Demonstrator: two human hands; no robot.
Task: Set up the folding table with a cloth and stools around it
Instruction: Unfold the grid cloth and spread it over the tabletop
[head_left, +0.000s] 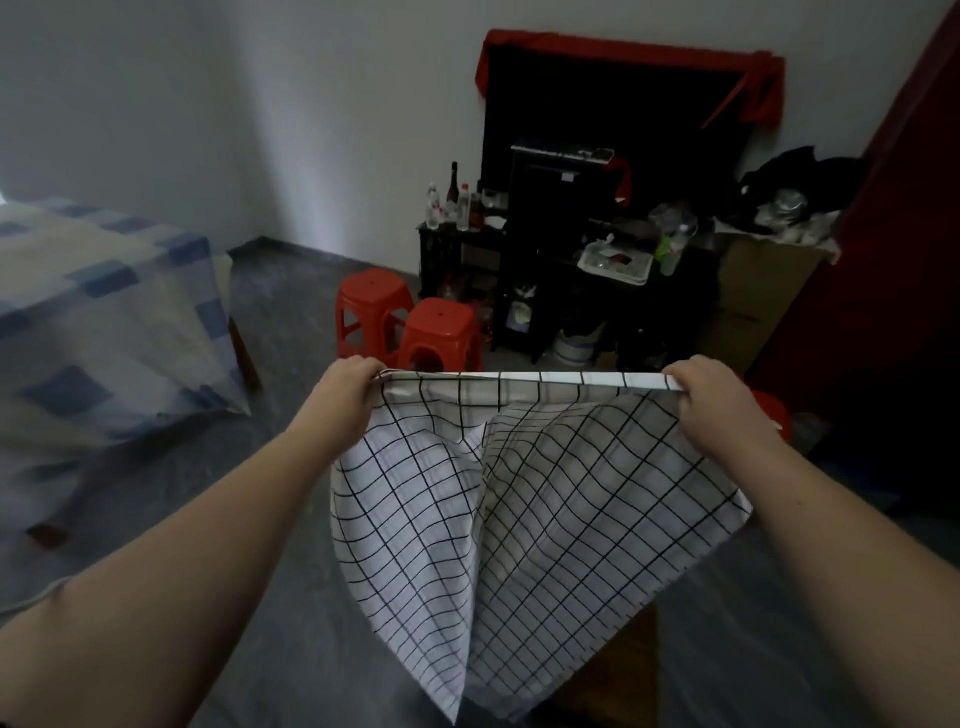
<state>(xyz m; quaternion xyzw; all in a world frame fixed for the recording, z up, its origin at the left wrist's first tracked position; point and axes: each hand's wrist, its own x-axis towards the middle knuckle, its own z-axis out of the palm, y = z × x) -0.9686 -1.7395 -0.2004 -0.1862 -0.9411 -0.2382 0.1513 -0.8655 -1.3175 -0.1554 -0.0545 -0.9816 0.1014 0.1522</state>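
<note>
Your left hand (349, 387) and right hand (709, 392) each curl their fingers tight around a top corner of the white cloth (519, 499) with black squares, and it hangs in the air in front of you. Two red stools (410, 325) stand close together on the floor (291, 322) behind it. No writing is clear enough to read.

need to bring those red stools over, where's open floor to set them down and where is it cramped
Bare grey floor lies between the covered bed and the two red stools, running back to the wall. It is crowded right of the stools: the dark shelf unit and its bottles, and the checked cloth hides what lies below it.
</note>
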